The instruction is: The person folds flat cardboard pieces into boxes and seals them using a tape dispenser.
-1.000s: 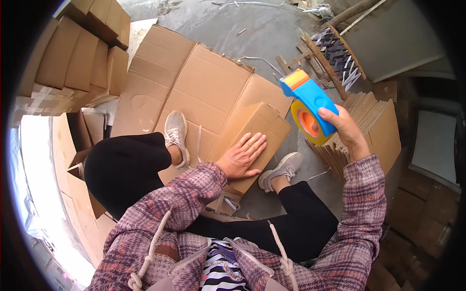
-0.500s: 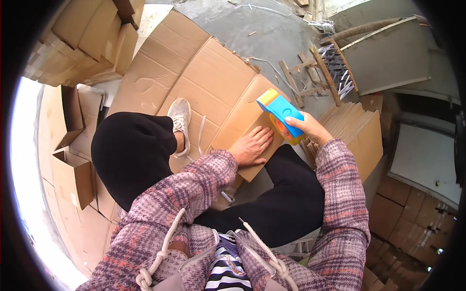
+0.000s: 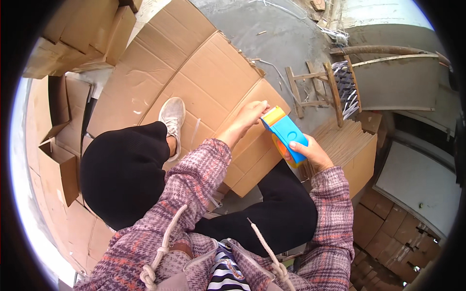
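Right hand (image 3: 314,154): fingers clamped on blue tape dispenser (image 3: 287,134) | Left hand (image 3: 246,119): beside its yellow end (image 3: 273,116) — finger grip unclear

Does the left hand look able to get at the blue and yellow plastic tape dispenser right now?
Probably yes: the left hand is right beside the tape dispenser, near its yellow end, with nothing visible in between, though the right hand holds the blue body.

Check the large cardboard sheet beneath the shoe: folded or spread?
Spread: the cardboard sheet lies open, its creased panels side by side, with the shoe on it.
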`<state>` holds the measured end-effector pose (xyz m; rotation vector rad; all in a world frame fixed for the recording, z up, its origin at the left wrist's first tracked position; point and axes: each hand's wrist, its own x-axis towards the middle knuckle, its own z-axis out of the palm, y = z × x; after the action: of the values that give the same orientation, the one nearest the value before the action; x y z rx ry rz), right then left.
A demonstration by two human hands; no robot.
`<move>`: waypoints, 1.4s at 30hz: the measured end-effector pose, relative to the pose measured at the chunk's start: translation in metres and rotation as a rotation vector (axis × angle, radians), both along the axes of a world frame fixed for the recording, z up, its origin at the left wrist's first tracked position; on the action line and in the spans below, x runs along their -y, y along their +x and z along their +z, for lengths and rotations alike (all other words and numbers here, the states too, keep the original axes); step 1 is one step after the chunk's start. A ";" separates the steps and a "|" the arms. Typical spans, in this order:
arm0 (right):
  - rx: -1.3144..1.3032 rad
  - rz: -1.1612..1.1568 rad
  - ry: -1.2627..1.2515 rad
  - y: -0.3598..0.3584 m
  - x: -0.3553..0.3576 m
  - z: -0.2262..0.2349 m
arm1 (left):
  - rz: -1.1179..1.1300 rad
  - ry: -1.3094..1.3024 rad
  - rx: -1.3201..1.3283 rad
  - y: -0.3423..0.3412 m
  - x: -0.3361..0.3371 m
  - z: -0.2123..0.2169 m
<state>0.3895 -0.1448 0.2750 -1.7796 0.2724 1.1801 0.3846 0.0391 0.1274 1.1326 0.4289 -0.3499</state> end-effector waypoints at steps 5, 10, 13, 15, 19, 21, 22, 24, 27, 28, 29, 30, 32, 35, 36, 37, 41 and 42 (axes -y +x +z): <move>-0.004 0.011 -0.010 0.003 0.005 0.002 | -0.355 -0.489 -0.207 0.013 -0.008 -0.009; -0.019 0.000 -0.008 0.006 0.004 0.002 | -0.316 -0.543 -0.229 0.012 0.003 -0.021; -0.027 -0.012 -0.028 0.007 0.003 0.003 | -0.332 -0.610 -0.236 0.012 0.003 -0.028; -0.033 -0.015 -0.035 0.008 0.003 0.002 | -0.327 -0.658 -0.244 0.011 0.004 -0.035; -0.028 0.062 -0.038 0.013 0.005 0.000 | -0.409 -0.752 -0.225 0.010 0.007 -0.049; -0.030 0.064 -0.044 0.013 0.004 0.001 | -0.426 -0.736 -0.231 0.010 0.008 -0.047; -0.040 0.058 -0.050 0.013 0.002 0.003 | -0.415 -0.709 -0.236 0.010 0.009 -0.047; -0.052 0.053 -0.056 0.013 -0.001 0.004 | -0.401 -0.682 -0.243 0.010 0.010 -0.046; -0.027 0.014 -0.079 0.011 -0.003 0.004 | -0.361 -0.650 -0.177 0.010 0.009 -0.042; -0.024 0.001 -0.078 0.011 -0.003 0.004 | -0.363 -0.614 -0.132 0.011 0.009 -0.042; -0.020 -0.012 -0.077 0.010 -0.002 0.004 | -0.364 -0.578 -0.087 0.011 0.010 -0.042; -0.021 -0.014 -0.078 0.010 -0.001 0.004 | -0.365 -0.580 -0.089 0.011 0.011 -0.043; -0.031 -0.007 -0.067 0.011 0.001 0.003 | -0.371 -0.621 -0.032 0.010 0.011 -0.046; -0.041 0.007 -0.066 0.011 0.001 0.004 | -0.425 -0.536 -0.034 0.009 0.010 -0.043; -0.042 0.007 -0.064 0.011 0.002 0.004 | -0.424 -0.535 -0.035 0.009 0.009 -0.045; -0.040 0.013 -0.064 0.012 0.001 0.004 | -0.439 -0.651 -0.058 0.010 0.007 -0.047; -0.038 0.019 -0.066 0.011 0.006 0.004 | -0.420 -0.821 -0.153 0.010 0.004 -0.049; -0.038 0.021 -0.065 0.012 0.007 0.003 | -0.418 -0.820 -0.153 0.010 0.002 -0.049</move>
<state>0.4012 -0.1515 0.2778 -1.8212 0.3188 1.2337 0.3945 0.0368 0.0779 0.3784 0.1400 -0.8891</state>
